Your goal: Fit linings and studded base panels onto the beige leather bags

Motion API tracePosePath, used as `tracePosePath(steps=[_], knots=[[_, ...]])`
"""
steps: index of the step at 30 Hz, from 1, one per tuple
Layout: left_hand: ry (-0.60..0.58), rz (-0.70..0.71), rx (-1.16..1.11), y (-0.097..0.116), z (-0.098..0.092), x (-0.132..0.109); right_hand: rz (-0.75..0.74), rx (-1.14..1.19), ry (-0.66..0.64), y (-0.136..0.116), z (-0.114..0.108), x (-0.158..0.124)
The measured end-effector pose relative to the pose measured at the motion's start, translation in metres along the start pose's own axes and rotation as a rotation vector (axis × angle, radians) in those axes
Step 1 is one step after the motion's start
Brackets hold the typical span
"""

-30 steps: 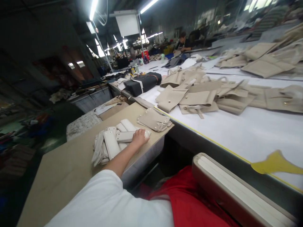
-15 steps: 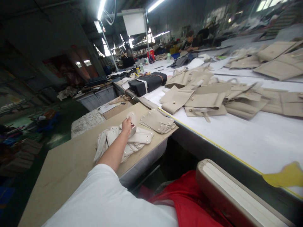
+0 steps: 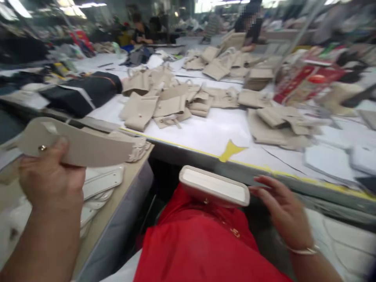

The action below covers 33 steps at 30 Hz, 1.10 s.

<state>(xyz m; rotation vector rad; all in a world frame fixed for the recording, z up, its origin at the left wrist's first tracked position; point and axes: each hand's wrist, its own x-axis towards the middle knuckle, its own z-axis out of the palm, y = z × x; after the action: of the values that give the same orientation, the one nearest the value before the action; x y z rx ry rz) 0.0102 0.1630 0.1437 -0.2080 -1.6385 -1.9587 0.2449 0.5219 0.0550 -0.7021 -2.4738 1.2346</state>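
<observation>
My left hand [image 3: 54,172] grips a beige leather flap [image 3: 91,147], thumb on top. The piece is long and curved, with a round metal snap near its left end. Below it, pale leather straps [image 3: 102,182] with small holes or studs lie heaped on the side table. My right hand [image 3: 282,207], fingers apart, is beside the right end of a beige boxy bag [image 3: 216,186] with a white inner face. Whether its fingertips touch the bag I cannot tell. The bag rests over my red apron [image 3: 202,243], against the table edge.
On the white table [image 3: 199,137] lie several beige bag pieces [image 3: 173,102], a black bundle [image 3: 85,92] and a yellow cut-out [image 3: 232,150]. A red printed package [image 3: 308,80] stands at the right. Other people work farther back. A gap separates the side table from the white one.
The view has swung right. My left hand has lifted from the strap heap and come closer with the beige flap in it. My right hand has come into view beside the bag.
</observation>
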Motion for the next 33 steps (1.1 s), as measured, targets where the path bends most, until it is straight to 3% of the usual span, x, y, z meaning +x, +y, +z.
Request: tracePosePath(steps=[2, 3, 5, 7, 9, 14, 16, 18, 21, 23, 25, 33], knots=[[-0.140, -0.266, -0.197, -0.005, 0.038, -0.045, 0.123, 0.373, -0.233, -0.003, 0.007, -0.010], [-0.176, -0.441, -0.256, -0.011, 0.053, -0.068, 0.181, 0.532, -0.385, -0.004, 0.014, -0.012], [-0.197, -0.764, -0.281, -0.027, 0.077, -0.110, 0.268, 0.719, -0.531, -0.003, 0.027, -0.015], [-0.243, -0.991, -0.268, -0.044, 0.091, -0.140, 0.307, 0.732, -0.528, 0.002, 0.033, -0.020], [-0.293, -1.091, -0.251, -0.056, 0.097, -0.158, 0.350, 0.732, -0.475, 0.012, 0.032, -0.028], [-0.285, -1.140, -0.147, -0.070, 0.100, -0.167, 0.580, 0.966, -0.528, 0.039, 0.017, -0.039], [-0.361, -1.138, -0.112, -0.075, 0.101, -0.166, 0.597, 0.911, -0.533, 0.046, 0.011, -0.034], [-0.492, -1.101, -0.020, -0.082, 0.099, -0.164, 0.551, 0.784, -0.442, 0.050, 0.004, -0.024], [-0.718, -0.880, 0.353, -0.095, 0.095, -0.157, 0.480, 0.557, -0.287, 0.058, -0.005, -0.004], [-0.864, -0.691, 0.597, -0.103, 0.095, -0.151, 0.482, 0.459, -0.246, 0.065, -0.007, 0.008], [-0.960, -0.605, 0.702, -0.111, 0.098, -0.146, 0.492, 0.406, -0.235, 0.073, -0.007, 0.017], [-1.003, -0.665, 0.760, -0.134, 0.110, -0.141, 0.460, 0.312, -0.295, 0.087, -0.005, 0.029]])
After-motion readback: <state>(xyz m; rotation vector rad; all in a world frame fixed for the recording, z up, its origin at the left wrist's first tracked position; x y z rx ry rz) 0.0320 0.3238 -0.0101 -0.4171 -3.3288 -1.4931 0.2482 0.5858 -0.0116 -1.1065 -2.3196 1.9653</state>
